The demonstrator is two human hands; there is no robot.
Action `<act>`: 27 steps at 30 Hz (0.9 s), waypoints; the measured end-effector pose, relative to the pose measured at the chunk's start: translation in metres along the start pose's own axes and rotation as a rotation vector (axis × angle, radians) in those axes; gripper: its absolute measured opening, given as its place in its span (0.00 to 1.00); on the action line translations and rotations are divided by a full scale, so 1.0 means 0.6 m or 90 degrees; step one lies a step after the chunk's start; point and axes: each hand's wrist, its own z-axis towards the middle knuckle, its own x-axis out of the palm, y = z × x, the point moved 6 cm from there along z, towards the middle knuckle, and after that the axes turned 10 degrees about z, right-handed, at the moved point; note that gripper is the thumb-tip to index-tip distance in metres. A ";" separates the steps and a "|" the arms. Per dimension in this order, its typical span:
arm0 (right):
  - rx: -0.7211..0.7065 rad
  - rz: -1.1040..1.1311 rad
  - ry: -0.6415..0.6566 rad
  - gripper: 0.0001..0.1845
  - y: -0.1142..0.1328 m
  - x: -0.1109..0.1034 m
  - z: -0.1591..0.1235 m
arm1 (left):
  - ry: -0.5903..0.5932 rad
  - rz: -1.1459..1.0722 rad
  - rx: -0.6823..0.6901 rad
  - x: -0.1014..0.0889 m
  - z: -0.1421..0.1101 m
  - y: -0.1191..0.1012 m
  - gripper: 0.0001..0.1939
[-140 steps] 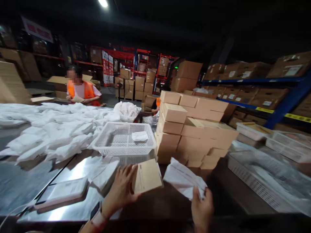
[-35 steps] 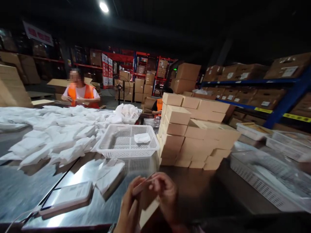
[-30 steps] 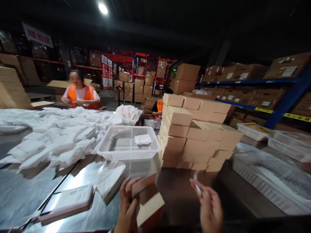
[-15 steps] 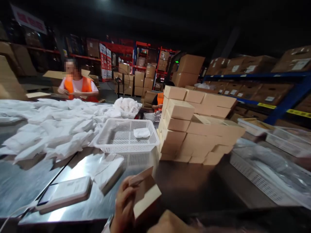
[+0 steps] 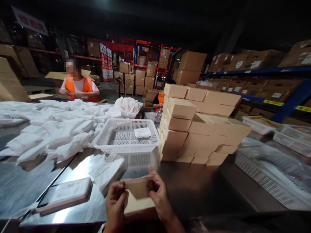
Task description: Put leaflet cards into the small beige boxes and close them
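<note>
Cardboard box [image 5: 139, 195], small and tan, sits at the near edge of the steel table [image 5: 194, 187], its top flap pinched between the left hand [image 5: 116, 207] and the right hand [image 5: 159, 197], both curled closed on it. Just behind, a white perforated basket [image 5: 127, 137] holds one white packet [image 5: 142, 132], beside a stack of closed tan boxes [image 5: 194, 126].

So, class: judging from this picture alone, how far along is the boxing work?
Done: a stack of closed cardboard boxes stands on the table. In hand: the left hand and right hand press the flap of a small box. Left: a big heap of white packets remains unboxed.
</note>
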 end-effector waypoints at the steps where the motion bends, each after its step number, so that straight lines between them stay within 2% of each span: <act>1: -0.044 -0.009 0.015 0.38 0.003 0.001 -0.004 | -0.003 -0.038 0.003 0.001 0.000 -0.009 0.12; 2: -0.089 -0.023 0.043 0.38 0.009 0.003 -0.006 | 0.021 -0.055 0.041 0.005 0.001 -0.025 0.11; 4: -0.175 -0.082 0.120 0.40 0.028 0.009 -0.007 | 0.123 -0.025 0.187 0.019 0.007 -0.068 0.05; 6: -0.260 -0.147 0.197 0.37 0.049 0.016 -0.005 | 0.238 0.026 0.318 0.034 0.012 -0.102 0.14; 8: -0.358 -0.188 0.251 0.30 0.068 0.022 -0.005 | 0.316 0.060 0.376 0.041 0.020 -0.116 0.26; 10: -0.455 -0.221 0.265 0.25 0.079 0.024 -0.007 | 0.360 0.114 0.418 0.042 0.023 -0.120 0.29; 11: -0.493 -0.244 0.256 0.24 0.081 0.024 -0.009 | 0.372 0.154 0.455 0.040 0.020 -0.122 0.26; 13: -0.532 -0.286 0.236 0.23 0.080 0.022 -0.012 | 0.382 0.248 0.538 0.037 0.010 -0.125 0.17; 15: -0.541 -0.294 0.227 0.24 0.078 0.021 -0.016 | 0.392 0.312 0.599 0.034 -0.003 -0.127 0.17; 17: -0.540 -0.282 0.218 0.24 0.078 0.019 -0.018 | 0.408 0.329 0.604 0.034 -0.012 -0.127 0.20; 22: -0.522 -0.280 0.196 0.23 0.079 0.021 -0.022 | 0.409 0.331 0.602 0.038 -0.019 -0.128 0.20; 27: -0.506 -0.309 0.223 0.22 0.069 0.022 -0.023 | 0.422 0.324 0.607 0.038 -0.018 -0.123 0.20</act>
